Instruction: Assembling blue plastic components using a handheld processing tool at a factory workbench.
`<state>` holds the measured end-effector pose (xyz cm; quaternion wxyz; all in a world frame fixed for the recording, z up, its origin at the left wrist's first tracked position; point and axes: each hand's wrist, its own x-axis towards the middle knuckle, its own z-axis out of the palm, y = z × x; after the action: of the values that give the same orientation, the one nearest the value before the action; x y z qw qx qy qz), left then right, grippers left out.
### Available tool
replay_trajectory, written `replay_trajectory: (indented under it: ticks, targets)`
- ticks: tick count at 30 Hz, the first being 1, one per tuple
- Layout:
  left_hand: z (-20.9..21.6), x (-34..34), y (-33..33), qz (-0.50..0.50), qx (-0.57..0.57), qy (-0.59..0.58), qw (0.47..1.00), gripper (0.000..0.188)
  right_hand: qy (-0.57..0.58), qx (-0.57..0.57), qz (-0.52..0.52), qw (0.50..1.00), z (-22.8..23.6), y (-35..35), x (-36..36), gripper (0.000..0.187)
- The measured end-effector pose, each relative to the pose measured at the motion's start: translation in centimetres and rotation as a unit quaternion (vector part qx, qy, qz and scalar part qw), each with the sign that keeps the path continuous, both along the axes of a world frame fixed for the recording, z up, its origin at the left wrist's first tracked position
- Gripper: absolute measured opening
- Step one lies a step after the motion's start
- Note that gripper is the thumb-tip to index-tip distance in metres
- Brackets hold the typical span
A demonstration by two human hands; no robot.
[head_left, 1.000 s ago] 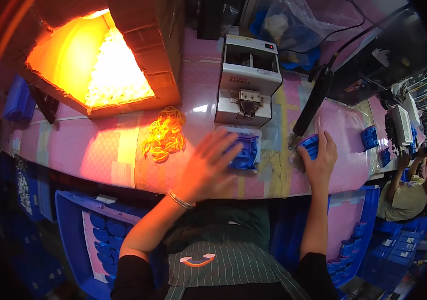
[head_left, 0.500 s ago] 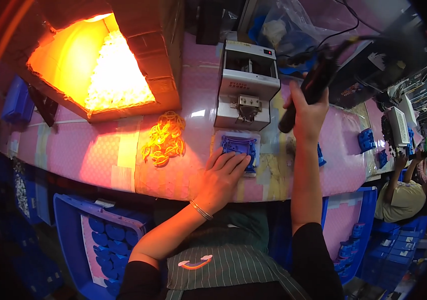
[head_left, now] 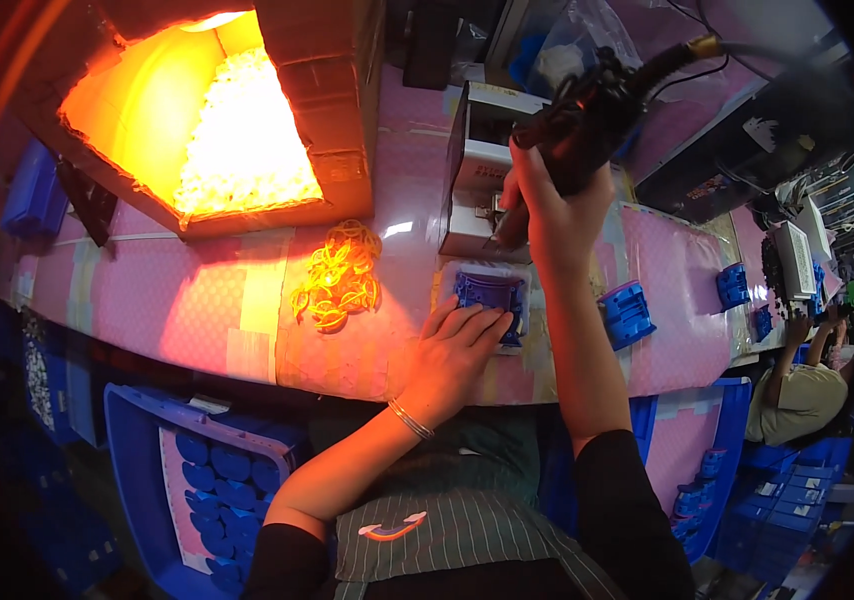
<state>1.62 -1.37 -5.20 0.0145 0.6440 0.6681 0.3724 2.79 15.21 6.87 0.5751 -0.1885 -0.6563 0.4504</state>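
A blue plastic housing part [head_left: 490, 290] lies in a pale square holder [head_left: 512, 350] near the bench's front edge. Across its near side rest the outstretched fingers of my left hand [head_left: 452, 360], laid flat rather than wrapped round it; the thumb is hidden. My right hand [head_left: 569, 215] is raised above and to the right of that part. It is closed round a black handheld power tool [head_left: 582, 125], from which a thick cable runs off to the right. The tool's lower end hangs in front of a silver-grey benchtop machine [head_left: 469, 170] and partly covers it.
Yellow-lit loops [head_left: 337, 275] lie in a pile beside a cardboard box [head_left: 347, 140] holding brightly lit small pieces. Another blue housing [head_left: 627, 315] sits right of my forearm. Blue bins [head_left: 132, 480] with blue parts flank me below the bench. A co-worker [head_left: 802, 400] is at far right.
My right hand has brought the black tool leftward, now in front of the machine. The housing right of my forearm shows more fully. My left hand stays on its part.
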Motion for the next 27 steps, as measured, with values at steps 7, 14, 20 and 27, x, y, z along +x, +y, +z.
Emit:
replay_trajectory:
  ticks: [7, 14, 20, 27]
  targets:
    - [0.1, 0.0, -0.1, 0.007, -0.005, 0.003, 1.000, 0.046, -0.014, -0.142, 0.066, 0.988, -0.9, -3.5, 1.4, 0.009]
    - [0.4, 0.0, 0.0, 0.008, -0.013, 0.015, 1.000, 0.044, -0.006, -0.109, 0.077, 0.991, -4.1, -3.9, 2.0, 0.014]
    - [0.3, -0.1, -0.1, 0.010, -0.025, 0.024, 0.999, 0.037, -0.077, -0.027, 0.092, 0.992, -6.1, -3.8, 2.9, 0.028]
    - [0.1, 0.0, 0.0, 0.019, 0.002, 0.010, 1.000, 0.030, -0.062, -0.002, 0.072, 0.995, -6.4, -4.6, 3.4, 0.029]
